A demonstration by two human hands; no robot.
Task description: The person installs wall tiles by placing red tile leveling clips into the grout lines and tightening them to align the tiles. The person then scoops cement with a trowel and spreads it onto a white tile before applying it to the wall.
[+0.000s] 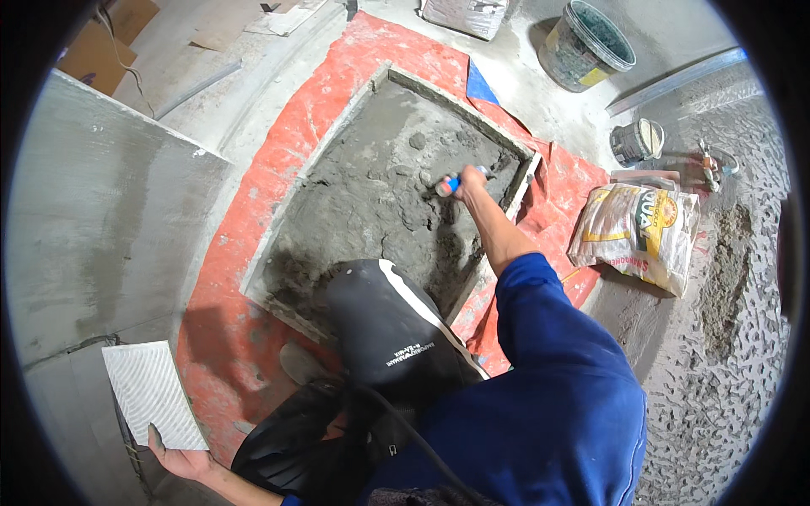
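Observation:
My right hand [470,181] is closed around the blue and red handle of a trowel [450,186], above the right side of a mortar trough. Its blade is mostly hidden by the hand and the mortar. Lumpy wet grey mortar [371,198] lies in the trough, which has a low rectangular rim [291,187]. Off at the lower left, my left hand [181,458] grips the bottom edge of a white tile [154,395]. Wavy parallel ridges run across the tile's visible face, and the thumb lies over it.
Red sheeting [240,278] lies under the trough. To the right are a filled bag [637,234], a small bucket [634,142] and a tap [711,164]. A large bucket [582,51] and another bag [464,15] stand at the back. A grey wall panel [110,211] rises on the left.

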